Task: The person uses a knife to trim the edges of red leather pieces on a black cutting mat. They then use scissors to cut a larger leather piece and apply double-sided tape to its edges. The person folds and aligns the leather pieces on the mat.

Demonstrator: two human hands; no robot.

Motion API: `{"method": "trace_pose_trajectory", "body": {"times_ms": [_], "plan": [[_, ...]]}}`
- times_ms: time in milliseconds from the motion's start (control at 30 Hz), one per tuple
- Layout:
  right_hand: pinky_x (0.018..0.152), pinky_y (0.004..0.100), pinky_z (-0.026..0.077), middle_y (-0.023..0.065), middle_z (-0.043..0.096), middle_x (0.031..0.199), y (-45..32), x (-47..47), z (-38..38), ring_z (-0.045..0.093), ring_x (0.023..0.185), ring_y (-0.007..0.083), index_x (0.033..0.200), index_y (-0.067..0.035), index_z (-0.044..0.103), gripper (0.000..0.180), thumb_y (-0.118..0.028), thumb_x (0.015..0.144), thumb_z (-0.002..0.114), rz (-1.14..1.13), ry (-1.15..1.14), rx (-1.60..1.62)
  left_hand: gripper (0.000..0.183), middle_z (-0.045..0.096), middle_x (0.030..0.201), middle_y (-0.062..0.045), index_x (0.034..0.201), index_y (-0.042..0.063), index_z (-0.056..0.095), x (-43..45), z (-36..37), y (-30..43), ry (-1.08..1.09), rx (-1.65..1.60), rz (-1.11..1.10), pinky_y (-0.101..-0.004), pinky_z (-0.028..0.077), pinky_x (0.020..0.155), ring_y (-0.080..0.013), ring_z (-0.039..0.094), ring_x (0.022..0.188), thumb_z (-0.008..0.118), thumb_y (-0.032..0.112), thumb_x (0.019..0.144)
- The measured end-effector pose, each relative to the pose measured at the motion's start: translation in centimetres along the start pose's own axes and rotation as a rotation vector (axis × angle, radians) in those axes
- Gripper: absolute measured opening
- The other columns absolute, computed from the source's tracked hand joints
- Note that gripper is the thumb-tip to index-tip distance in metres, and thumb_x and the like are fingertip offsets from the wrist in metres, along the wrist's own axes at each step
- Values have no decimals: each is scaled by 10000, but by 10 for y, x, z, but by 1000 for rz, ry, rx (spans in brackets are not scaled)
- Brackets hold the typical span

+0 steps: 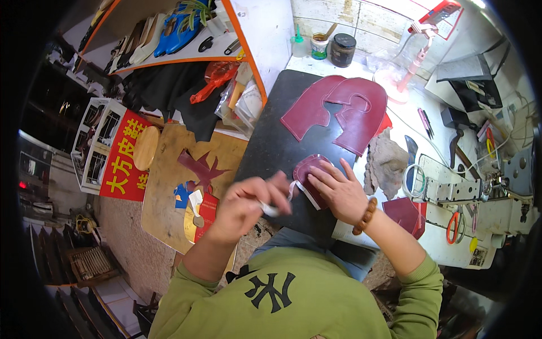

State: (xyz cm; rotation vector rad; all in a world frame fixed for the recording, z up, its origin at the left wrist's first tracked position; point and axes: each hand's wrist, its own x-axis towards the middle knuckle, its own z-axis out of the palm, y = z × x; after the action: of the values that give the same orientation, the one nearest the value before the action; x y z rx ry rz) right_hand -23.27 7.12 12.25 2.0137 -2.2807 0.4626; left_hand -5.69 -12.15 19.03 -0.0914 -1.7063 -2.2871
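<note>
On the black work mat (266, 144) lies a small burgundy leather piece (312, 163) with a white strip (308, 195) along its lower left edge. My right hand (338, 190), a beaded bracelet at its wrist, rests flat on this piece with the fingers spread. To its left, my left hand (258, 203) is raised over the mat edge, thumb and fingers closed on the loose end of the white strip, slightly blurred. Farther up the mat, two larger curved burgundy leather pieces (360, 114) overlap, with pale lines along their edges.
A sewing machine (453, 190) stands at the right, with orange-handled scissors (453, 227) near it. Grey rough leather (385, 163) lies beside the mat. Jars (343, 50) and a pink lamp stand (408, 76) stand at the back. Leather scraps (203, 167) lie on a wooden board (165, 216) at left.
</note>
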Motion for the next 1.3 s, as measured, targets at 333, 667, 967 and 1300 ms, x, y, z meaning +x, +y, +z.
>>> {"method": "trace_pose_trajectory", "body": {"times_ms": [333,667,967,1300], "plan": [[1166,527,178,19,445,1438,1,10,13,374,1355,206,1368,-123,504,522,-178,852,558,-15,-165,-146,70,590,763,-41,927,68,560,-157,-52,-55,93,-153,-1073,-293,447,580,-137,538,630,538,135,926],[907,398,478,164,514,1244,22,4,5,552,1092,326,1245,-18,551,495,-111,784,705,532,340,377,465,626,1121,-155,1141,76,614,-128,-62,-24,-231,1508,-933,-426,481,862,-311,582,1095,644,443,856],[880,369,500,177,533,1160,104,-2,27,596,1005,267,1207,36,522,463,-119,811,706,1001,637,658,514,543,1174,-162,1211,40,544,140,-61,-59,24,1356,-215,-433,464,925,-349,533,1121,718,326,821],[788,361,525,203,647,1047,189,42,36,655,872,278,1148,67,507,527,-159,751,769,1445,683,820,536,629,1144,-155,1133,56,575,270,-59,-103,262,1393,-566,-441,493,891,-340,605,1096,818,314,732]]}}
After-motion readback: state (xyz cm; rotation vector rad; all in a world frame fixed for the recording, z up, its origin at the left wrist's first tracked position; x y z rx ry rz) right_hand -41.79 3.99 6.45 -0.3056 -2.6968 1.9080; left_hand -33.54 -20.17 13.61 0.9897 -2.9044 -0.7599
